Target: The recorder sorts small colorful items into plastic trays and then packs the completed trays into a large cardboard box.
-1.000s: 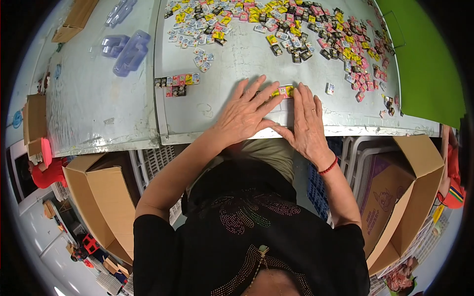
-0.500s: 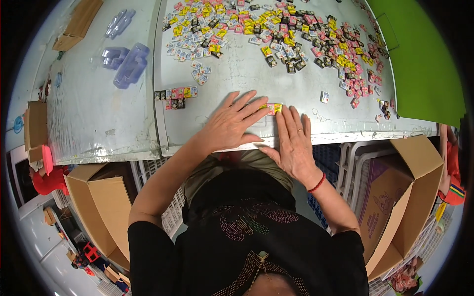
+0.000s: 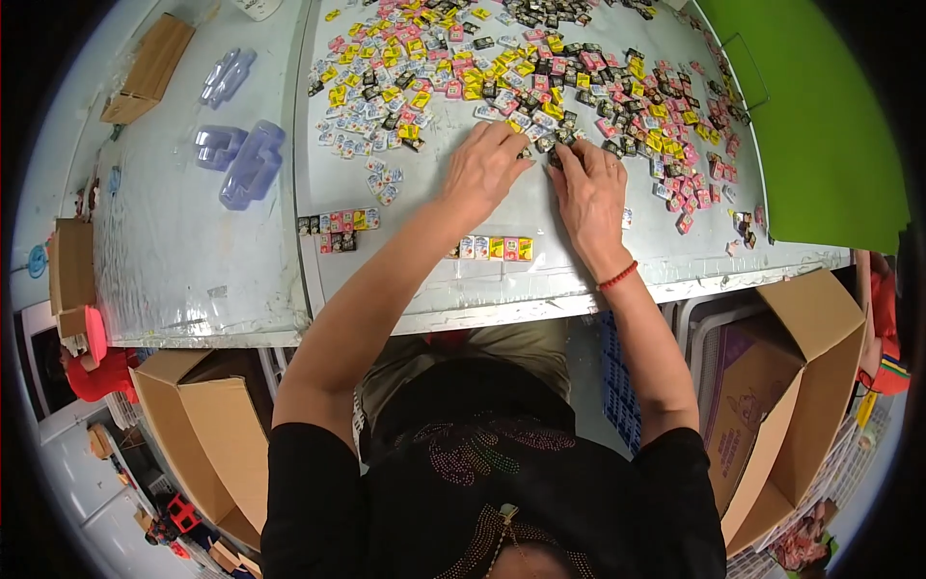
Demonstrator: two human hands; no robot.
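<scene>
Both my hands are over the near edge of a scattered pile of small box-shaped packets (image 3: 463,72) in pink, yellow, black and white. My left hand (image 3: 482,172) has its fingers drawn together on a small black packet (image 3: 524,153). Beside it, my right hand (image 3: 591,198) pinches at another black packet (image 3: 554,160); its fingertips partly cover it. Closer to me, a row of packets (image 3: 497,248) in black, white, yellow and pink lies side by side, seemingly on clear plastic. To the left sits a small two-row block of packets (image 3: 340,230).
Clear bluish plastic trays (image 3: 253,166) and a cardboard box (image 3: 149,68) are on the left table section. A green panel (image 3: 810,125) borders the right side. Open cartons (image 3: 207,415) stand below the table's front edge (image 3: 463,317) on both sides. Other people's red sleeves show at the far sides.
Both hands have left the row near the table edge and reached forward to the pile, closing on black packets. The row is now uncovered. The whole view has shifted slightly.
</scene>
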